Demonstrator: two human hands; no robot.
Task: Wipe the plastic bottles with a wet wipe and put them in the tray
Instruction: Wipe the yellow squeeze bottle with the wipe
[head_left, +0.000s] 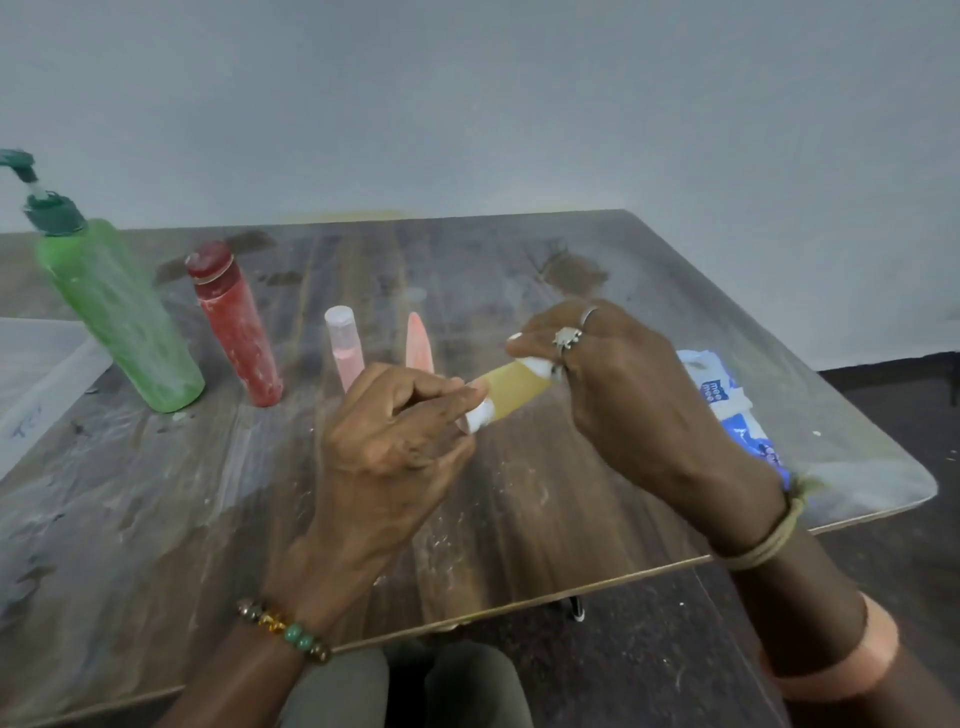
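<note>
yellow bottle (514, 389) is held clear of the table: cap end pinched by left hand (395, 431) as brace, wet wipe (540, 366) pinched onto far end by right hand (623, 384).

A plain, pale grey wall (519, 104) fills the upper half of the view, bare and evenly lit by soft, dim light. In front of it stands a dark wooden table (545, 291) with streaky grain, whitish smears and scuffs, a thin light edge and a rounded right corner. Beyond that corner and below the near edge lies a dark floor (883, 415) flecked with pale marks.
</note>
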